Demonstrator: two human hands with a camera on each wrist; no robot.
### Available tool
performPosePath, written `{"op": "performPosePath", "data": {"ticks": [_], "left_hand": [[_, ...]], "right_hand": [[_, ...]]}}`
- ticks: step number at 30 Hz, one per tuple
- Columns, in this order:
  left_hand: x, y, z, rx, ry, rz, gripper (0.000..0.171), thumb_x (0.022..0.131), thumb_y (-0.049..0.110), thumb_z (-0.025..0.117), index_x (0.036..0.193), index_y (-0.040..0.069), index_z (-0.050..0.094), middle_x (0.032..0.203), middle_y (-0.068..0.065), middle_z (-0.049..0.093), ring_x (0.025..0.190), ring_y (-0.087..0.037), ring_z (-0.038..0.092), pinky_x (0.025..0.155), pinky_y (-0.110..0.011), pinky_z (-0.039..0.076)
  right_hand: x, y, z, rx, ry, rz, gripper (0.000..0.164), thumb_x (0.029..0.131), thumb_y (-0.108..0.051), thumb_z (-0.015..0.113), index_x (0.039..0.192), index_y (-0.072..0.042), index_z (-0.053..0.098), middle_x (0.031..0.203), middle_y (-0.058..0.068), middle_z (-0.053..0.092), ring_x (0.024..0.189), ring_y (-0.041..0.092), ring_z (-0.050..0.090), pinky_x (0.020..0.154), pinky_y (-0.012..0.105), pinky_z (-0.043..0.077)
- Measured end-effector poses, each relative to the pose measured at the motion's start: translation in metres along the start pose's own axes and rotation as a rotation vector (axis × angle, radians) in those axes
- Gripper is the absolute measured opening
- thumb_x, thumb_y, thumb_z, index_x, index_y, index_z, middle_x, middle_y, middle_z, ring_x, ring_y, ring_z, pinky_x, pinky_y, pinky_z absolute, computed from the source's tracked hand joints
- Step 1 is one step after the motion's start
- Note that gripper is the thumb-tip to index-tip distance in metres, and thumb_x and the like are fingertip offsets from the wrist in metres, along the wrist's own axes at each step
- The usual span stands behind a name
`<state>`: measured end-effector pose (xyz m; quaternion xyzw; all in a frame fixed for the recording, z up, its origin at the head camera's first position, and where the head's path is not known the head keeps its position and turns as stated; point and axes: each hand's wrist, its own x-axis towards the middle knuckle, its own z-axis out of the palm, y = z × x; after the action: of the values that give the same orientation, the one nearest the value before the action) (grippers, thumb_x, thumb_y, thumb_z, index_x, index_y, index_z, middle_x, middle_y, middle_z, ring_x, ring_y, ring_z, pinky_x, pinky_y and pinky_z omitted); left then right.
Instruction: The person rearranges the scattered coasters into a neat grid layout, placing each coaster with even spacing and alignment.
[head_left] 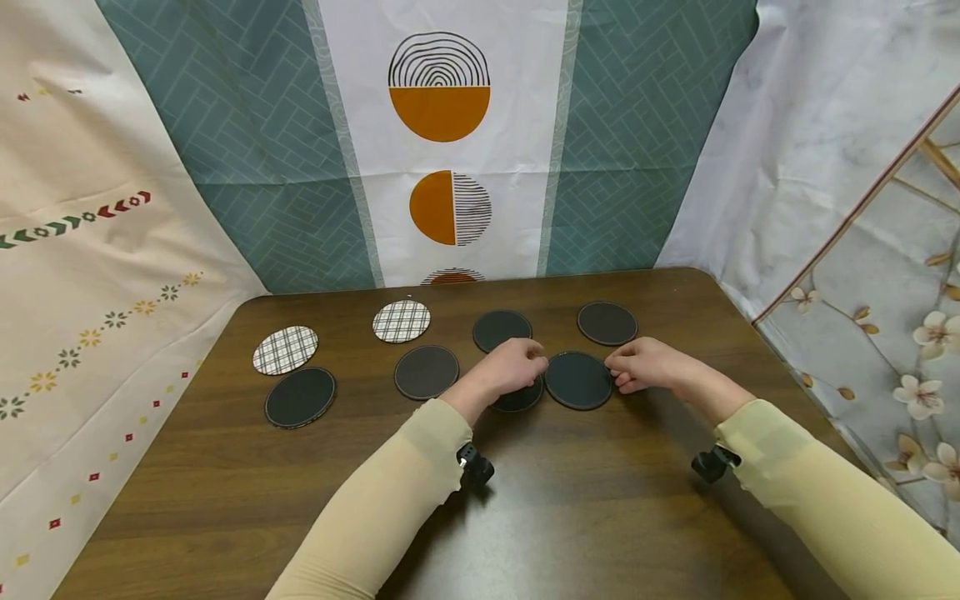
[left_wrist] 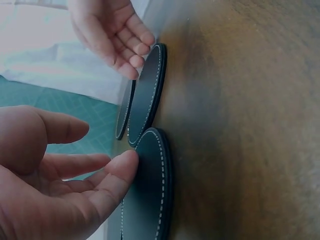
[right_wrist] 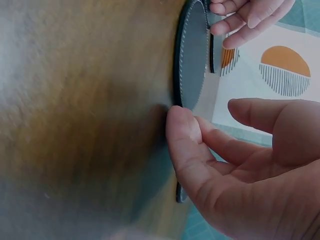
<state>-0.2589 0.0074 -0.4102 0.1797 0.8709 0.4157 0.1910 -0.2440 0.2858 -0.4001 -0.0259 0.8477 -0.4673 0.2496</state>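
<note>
My left hand [head_left: 514,365] is over a round black coaster [head_left: 517,399], which it partly hides. In the left wrist view a fingertip rests at the face of that stitched coaster [left_wrist: 146,187], with the thumb well apart. My right hand [head_left: 647,365] is at the right edge of another dark coaster [head_left: 578,381], between the two hands. The right wrist view shows its fingertips at the rim of the stitched coaster [right_wrist: 194,57], thumb raised away. These two coasters lie side by side on the table, their edges close together.
Behind the hands lie a black coaster [head_left: 502,330] and a dark brown one [head_left: 607,322]. Leftward are another brown coaster [head_left: 427,372], a black coaster [head_left: 300,397] and two white checked ones, left [head_left: 286,350] and right [head_left: 401,321]. A patterned cloth [head_left: 450,150] hangs behind the wooden table [head_left: 225,500].
</note>
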Motion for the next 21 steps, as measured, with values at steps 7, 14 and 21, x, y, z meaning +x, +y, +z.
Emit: {"op": "performPosePath", "data": {"ticks": [7,14,21], "left_hand": [[0.006,0.006,-0.008,0.002,0.037,-0.002,0.045,0.114,0.018,0.056,0.154,-0.002,0.061,0.136,-0.016,0.07,0.09,-0.018,0.07,0.103,-0.043,0.055],[0.023,0.016,-0.012,0.061,0.093,0.016,0.048,0.113,0.019,0.054,0.157,0.0,0.059,0.158,-0.015,0.061,0.141,-0.029,0.06,0.118,-0.046,0.047],[0.036,0.033,-0.009,0.037,0.114,0.015,0.048,0.114,0.019,0.055,0.159,0.001,0.057,0.162,-0.015,0.057,0.15,-0.03,0.053,0.119,-0.047,0.046]], "right_hand": [[0.003,-0.001,-0.015,-0.016,0.034,-0.007,0.049,0.117,-0.014,0.051,0.147,0.024,0.05,0.123,0.025,0.062,0.095,0.016,0.067,0.089,0.035,0.064],[0.005,0.001,-0.034,-0.046,0.066,-0.01,0.053,0.117,-0.014,0.048,0.151,0.026,0.043,0.129,0.029,0.06,0.095,0.014,0.068,0.09,0.035,0.064],[0.015,0.003,-0.051,-0.07,0.121,-0.003,0.052,0.116,-0.012,0.049,0.149,0.028,0.043,0.117,0.022,0.064,0.087,0.011,0.068,0.083,0.031,0.064]]}}
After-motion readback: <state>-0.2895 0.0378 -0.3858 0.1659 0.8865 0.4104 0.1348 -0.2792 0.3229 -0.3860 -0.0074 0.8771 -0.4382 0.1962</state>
